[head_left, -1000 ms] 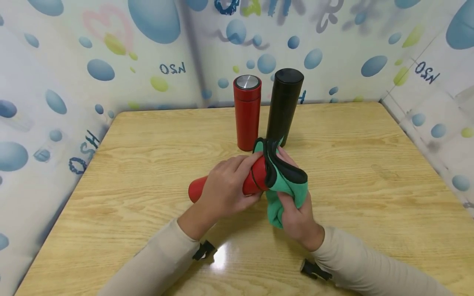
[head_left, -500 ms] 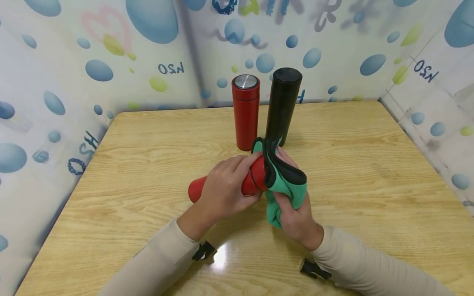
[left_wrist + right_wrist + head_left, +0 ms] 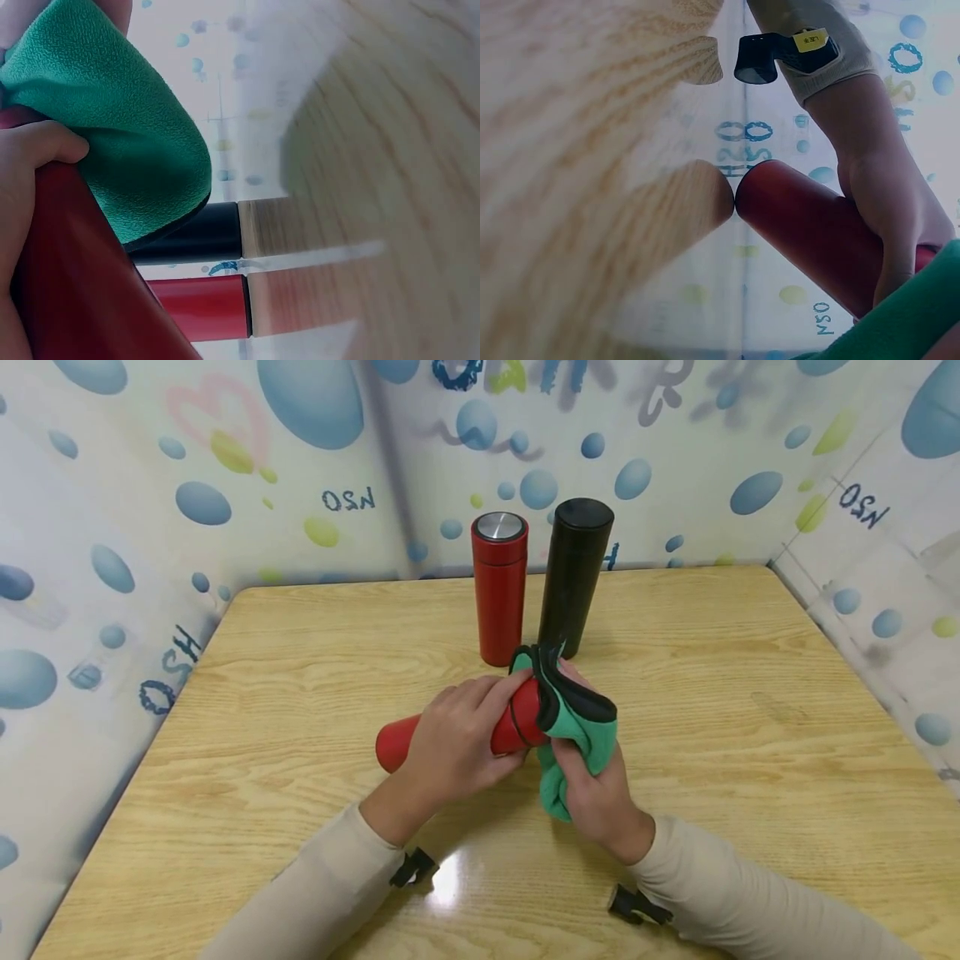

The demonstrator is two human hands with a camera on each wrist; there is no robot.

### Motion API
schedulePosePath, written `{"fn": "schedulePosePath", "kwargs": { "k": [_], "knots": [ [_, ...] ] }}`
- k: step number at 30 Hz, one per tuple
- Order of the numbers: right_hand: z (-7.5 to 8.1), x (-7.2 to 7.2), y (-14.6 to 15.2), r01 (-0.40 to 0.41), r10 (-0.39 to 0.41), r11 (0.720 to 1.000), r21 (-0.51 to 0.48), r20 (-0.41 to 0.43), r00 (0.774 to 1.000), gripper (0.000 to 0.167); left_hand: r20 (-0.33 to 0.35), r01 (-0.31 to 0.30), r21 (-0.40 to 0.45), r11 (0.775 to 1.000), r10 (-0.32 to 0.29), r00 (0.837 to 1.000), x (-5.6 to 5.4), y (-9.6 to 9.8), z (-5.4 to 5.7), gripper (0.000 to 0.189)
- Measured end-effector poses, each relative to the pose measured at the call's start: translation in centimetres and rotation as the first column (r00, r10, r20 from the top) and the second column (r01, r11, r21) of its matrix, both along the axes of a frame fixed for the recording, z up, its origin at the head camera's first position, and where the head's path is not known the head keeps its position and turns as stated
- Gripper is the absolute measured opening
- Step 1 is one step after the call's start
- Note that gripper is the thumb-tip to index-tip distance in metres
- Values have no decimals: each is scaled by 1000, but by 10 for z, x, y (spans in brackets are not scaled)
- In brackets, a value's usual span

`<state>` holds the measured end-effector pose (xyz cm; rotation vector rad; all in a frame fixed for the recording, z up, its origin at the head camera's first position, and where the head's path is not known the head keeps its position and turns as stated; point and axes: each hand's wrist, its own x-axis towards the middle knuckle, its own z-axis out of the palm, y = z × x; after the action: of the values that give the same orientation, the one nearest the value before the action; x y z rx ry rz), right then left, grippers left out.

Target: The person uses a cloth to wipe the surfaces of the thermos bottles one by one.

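A red thermos flask (image 3: pixel 397 742) lies tilted in my left hand (image 3: pixel 453 739), whose fingers wrap its body below the dark ring near the lid end. In the right wrist view the flask's (image 3: pixel 802 225) base edge appears to meet the tabletop. Over the lid end is bunched a green cloth (image 3: pixel 585 735) with black edging, which my right hand (image 3: pixel 603 802) grips, thumb on the near side. The cloth hides the lid, and most of the right fingers are out of sight behind it. From the left wrist, the cloth (image 3: pixel 142 150) hangs beside my left thumb.
Another red thermos flask (image 3: pixel 500 602) with a silver-topped lid stands upright behind the hands. Right beside it stands a taller black flask (image 3: pixel 576 577). The wooden table (image 3: pixel 315 643) ends at a patterned wall (image 3: pixel 420 460). Dark wrist devices (image 3: pixel 637 906) sit at both sleeves.
The held flask and the cloth have shifted slightly left, and the cloth's top edge sits a little lower. Both hands keep their grips. The standing flasks stay put.
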<state>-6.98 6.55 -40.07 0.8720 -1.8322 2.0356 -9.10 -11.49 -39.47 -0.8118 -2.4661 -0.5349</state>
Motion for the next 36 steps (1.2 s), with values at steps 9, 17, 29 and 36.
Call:
{"fn": "schedulePosePath", "kwargs": {
  "k": [9,17,29,36],
  "knots": [
    [-5,-1,4,-33,30,999,17,129,991,58,9,-15,-57,998,16,1000,-2,0,-2,79],
    [-7,-2,4,-56,52,998,19,169,984,61,1,-33,-95,995,33,999,-2,1,-3,81],
    [-5,-3,2,-45,44,999,4,127,991,59,-14,-25,-39,999,25,1000,-1,-1,-4,81],
    [-2,-2,1,-43,44,999,-13,79,996,55,-13,5,26,1000,-5,1000,0,-1,-3,79]
  ]
}}
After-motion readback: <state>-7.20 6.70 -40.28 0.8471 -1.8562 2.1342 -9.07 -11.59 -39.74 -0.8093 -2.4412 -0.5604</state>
